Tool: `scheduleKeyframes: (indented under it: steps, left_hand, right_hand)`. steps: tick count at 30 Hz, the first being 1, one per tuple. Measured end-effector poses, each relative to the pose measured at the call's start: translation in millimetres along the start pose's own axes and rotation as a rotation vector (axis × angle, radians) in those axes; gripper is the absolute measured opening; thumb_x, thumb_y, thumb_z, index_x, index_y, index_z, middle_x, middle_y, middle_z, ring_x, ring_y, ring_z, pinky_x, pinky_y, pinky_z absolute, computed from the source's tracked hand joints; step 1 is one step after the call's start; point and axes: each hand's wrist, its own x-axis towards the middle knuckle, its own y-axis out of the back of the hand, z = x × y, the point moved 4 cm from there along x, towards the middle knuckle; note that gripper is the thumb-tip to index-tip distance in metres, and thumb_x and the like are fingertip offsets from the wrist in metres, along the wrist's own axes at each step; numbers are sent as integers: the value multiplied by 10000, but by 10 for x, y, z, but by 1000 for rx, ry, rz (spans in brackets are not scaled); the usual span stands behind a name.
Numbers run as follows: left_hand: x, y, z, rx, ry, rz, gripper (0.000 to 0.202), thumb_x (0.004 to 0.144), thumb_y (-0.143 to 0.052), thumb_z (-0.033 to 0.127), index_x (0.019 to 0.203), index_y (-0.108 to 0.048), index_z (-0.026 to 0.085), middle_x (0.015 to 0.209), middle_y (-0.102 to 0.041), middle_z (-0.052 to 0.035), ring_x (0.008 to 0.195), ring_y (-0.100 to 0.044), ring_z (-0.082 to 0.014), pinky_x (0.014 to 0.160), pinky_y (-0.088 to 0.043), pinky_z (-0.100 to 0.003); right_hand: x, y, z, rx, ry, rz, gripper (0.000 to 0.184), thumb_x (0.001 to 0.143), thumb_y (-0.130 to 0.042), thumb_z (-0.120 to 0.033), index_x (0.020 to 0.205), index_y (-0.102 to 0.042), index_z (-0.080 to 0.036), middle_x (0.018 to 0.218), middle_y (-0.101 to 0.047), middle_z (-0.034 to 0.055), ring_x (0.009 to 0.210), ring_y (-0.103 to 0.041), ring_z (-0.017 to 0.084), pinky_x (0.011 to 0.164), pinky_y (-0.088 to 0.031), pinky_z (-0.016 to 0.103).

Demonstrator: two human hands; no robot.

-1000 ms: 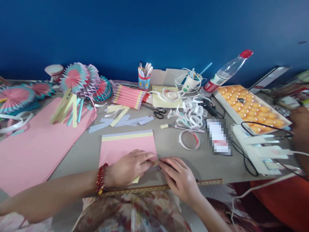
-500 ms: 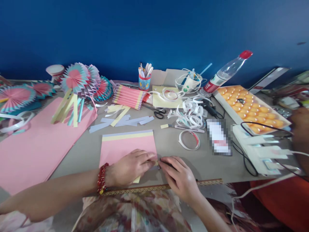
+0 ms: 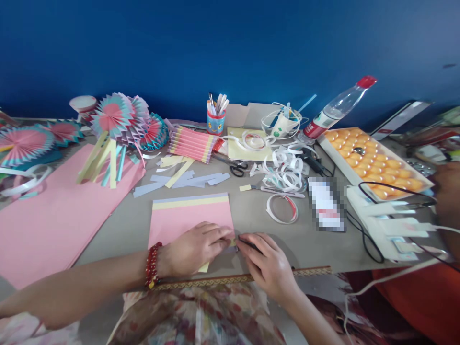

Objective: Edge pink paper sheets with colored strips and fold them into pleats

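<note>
In front of me lies a pink paper sheet (image 3: 190,221) with a pale yellow and a lilac strip along its far edge. My left hand (image 3: 196,247), with a red bead bracelet at the wrist, rests over the sheet's near part. Its fingers and thumb close together at the near right corner, where yellow and lilac paper shows. A yellow paper end (image 3: 204,267) pokes out beneath that hand. Touching the same corner are the fingertips of my right hand (image 3: 266,261), bent around a thin dark thing, mostly hidden, that I cannot make out.
Large pink sheets (image 3: 53,215) and paper fans (image 3: 111,115) lie left. Beyond are loose strips (image 3: 187,179), scissors (image 3: 239,168), a pen cup (image 3: 215,123) and a tape roll (image 3: 282,209). Rightward are a phone (image 3: 327,203), bottle (image 3: 334,112), bulb tray (image 3: 373,160) and power strip (image 3: 377,223).
</note>
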Motion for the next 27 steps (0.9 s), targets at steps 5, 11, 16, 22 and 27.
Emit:
scheduleKeyframes:
  steps: [5, 11, 16, 22, 27]
  left_hand:
    - [6, 21, 11, 6, -2, 0, 286, 998, -436, 198, 1247, -563, 135, 1340, -547, -125, 1222, -508, -243, 1024, -431, -397]
    - [-2, 14, 16, 29, -14, -27, 311, 1003, -415, 200, 1271, -554, 127, 1367, -528, -123, 1229, -493, -259, 1030, -426, -415]
    - [-2, 23, 17, 17, -18, 7, 304, 1005, -406, 194, 1261, -563, 140, 1346, -545, -127, 1228, -501, -253, 1025, -430, -410]
    - [-9, 26, 18, 11, -19, -19, 324, 995, -416, 200, 1291, -534, 145, 1370, -524, -129, 1242, -488, -261, 1038, -420, -417]
    - [-13, 18, 23, 17, -19, -17, 326, 1002, -393, 188, 1290, -532, 129, 1367, -527, -132, 1235, -491, -264, 1034, -421, -422]
  right_hand:
    - [-12, 6, -3, -21, 4, 6, 381, 911, -430, -110, 1228, -634, -174, 1175, -612, 109, 1065, -539, 244, 923, -506, 400]
    - [-17, -4, -4, -54, 20, -3, 383, 910, -432, -114, 1234, -632, -164, 1177, -612, 117, 1065, -542, 246, 916, -509, 398]
    - [-19, -14, -3, -64, 19, -8, 376, 919, -430, -127, 1233, -633, -166, 1171, -615, 117, 1062, -545, 245, 916, -509, 397]
    - [-20, -12, -15, -83, 24, 7, 357, 918, -441, -127, 1200, -656, -166, 1165, -626, 116, 1062, -550, 245, 907, -511, 395]
    - [-14, 3, -29, -110, 40, 18, 357, 917, -441, -124, 1191, -666, -163, 1158, -637, 116, 1060, -563, 233, 916, -512, 380]
